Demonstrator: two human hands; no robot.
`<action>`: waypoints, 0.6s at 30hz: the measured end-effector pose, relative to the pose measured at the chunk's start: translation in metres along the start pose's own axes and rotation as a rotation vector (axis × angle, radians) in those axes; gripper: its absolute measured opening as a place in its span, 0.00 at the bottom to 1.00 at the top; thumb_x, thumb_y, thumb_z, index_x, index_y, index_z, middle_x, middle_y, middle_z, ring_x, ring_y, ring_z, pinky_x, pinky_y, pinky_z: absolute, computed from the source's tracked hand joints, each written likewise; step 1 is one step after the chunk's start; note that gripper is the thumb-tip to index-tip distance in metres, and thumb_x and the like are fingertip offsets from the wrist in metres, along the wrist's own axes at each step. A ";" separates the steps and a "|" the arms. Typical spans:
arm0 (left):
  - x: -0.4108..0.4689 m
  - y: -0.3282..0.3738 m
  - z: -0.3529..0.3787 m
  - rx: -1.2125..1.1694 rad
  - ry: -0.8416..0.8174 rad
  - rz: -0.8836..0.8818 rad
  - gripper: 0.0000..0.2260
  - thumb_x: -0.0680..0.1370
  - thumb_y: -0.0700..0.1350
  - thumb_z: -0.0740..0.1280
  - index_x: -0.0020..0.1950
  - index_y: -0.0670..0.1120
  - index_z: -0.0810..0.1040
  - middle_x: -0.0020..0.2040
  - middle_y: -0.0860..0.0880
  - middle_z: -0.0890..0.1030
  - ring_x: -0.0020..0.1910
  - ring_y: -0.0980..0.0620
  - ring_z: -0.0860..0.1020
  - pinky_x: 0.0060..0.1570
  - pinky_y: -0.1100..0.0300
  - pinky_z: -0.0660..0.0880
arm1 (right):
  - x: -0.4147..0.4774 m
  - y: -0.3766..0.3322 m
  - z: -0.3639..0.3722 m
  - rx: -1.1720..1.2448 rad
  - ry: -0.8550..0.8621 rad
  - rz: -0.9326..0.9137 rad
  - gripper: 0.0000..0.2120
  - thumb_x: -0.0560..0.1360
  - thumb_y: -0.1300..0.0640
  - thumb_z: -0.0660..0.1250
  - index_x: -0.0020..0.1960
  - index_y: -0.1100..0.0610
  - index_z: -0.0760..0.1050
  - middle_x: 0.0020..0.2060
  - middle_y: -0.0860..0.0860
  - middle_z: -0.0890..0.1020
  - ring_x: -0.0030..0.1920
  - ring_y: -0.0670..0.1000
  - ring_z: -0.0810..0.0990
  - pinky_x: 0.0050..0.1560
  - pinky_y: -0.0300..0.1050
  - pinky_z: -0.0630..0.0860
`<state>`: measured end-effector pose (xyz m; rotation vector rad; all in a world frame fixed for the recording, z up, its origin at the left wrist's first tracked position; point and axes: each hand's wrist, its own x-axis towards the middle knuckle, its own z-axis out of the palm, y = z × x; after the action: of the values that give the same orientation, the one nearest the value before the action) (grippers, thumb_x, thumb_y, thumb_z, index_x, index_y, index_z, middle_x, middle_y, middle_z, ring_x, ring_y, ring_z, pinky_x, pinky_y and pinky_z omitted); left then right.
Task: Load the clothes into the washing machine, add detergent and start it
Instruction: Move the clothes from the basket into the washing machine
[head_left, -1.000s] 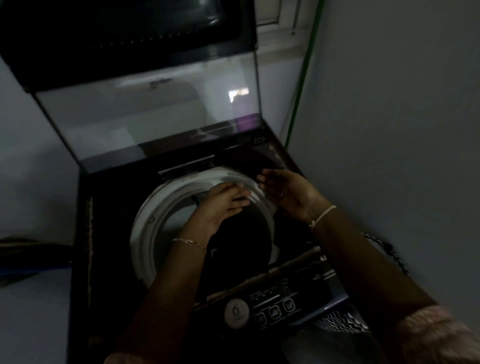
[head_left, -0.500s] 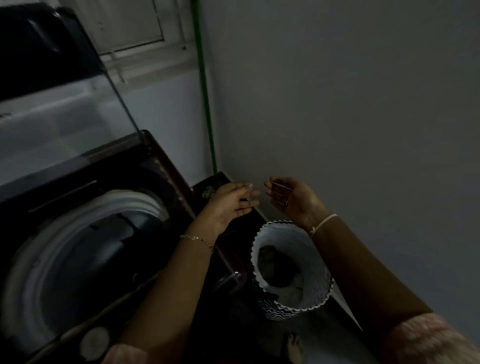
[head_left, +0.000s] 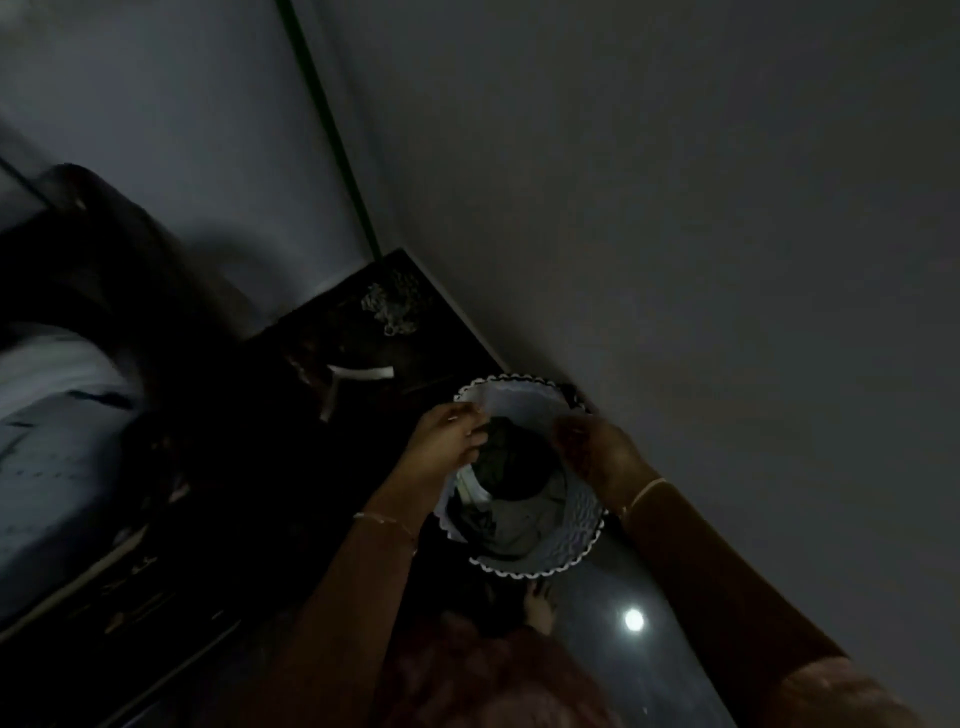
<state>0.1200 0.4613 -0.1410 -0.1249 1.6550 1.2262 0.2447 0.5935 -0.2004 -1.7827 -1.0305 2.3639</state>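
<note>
A white laundry basket (head_left: 563, 558) with a scalloped rim stands on the floor by the wall. Dark and grey clothes (head_left: 511, 501) lie heaped inside it. My left hand (head_left: 447, 441) hangs over the basket's left rim with its fingertips at the top of the dark pile; the dim light hides whether it grips cloth. My right hand (head_left: 595, 452) hovers over the right rim with curved fingers and nothing visible in it. The washing machine (head_left: 119, 519) fills the left side, its pale drum ring (head_left: 47, 395) partly in view.
A grey wall (head_left: 675, 234) rises close on the right, with a green pipe (head_left: 332, 135) in the corner. A low dark surface (head_left: 395, 312) with a crumpled mesh thing lies behind the basket. My bare foot (head_left: 537, 605) stands on the glossy floor just before the basket.
My view swung right, from the washer drum to the basket. Both hands left the drum opening and dropped down to the basket's rim and the clothes.
</note>
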 end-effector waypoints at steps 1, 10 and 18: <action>0.014 -0.012 0.000 -0.004 0.025 -0.036 0.07 0.82 0.38 0.58 0.48 0.45 0.73 0.42 0.48 0.74 0.32 0.58 0.77 0.32 0.67 0.70 | 0.020 0.012 -0.005 -0.025 0.012 0.027 0.10 0.80 0.57 0.56 0.52 0.56 0.76 0.34 0.48 0.83 0.39 0.46 0.75 0.40 0.39 0.69; 0.153 -0.123 -0.014 -0.123 0.204 -0.046 0.35 0.80 0.37 0.62 0.78 0.55 0.45 0.69 0.54 0.65 0.68 0.46 0.70 0.54 0.56 0.73 | 0.220 0.128 -0.011 -0.606 0.027 0.184 0.14 0.80 0.64 0.58 0.36 0.57 0.70 0.34 0.52 0.76 0.33 0.44 0.75 0.36 0.36 0.72; 0.204 -0.195 -0.023 -0.074 0.409 0.090 0.36 0.76 0.34 0.66 0.77 0.53 0.51 0.71 0.51 0.68 0.65 0.54 0.71 0.49 0.65 0.75 | 0.346 0.190 0.003 -1.643 -0.206 -0.015 0.29 0.81 0.49 0.54 0.77 0.61 0.53 0.76 0.59 0.58 0.75 0.60 0.56 0.75 0.56 0.50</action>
<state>0.1257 0.4433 -0.4233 -0.3715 1.9818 1.3975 0.1902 0.5747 -0.5908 -1.4230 -3.5026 1.4504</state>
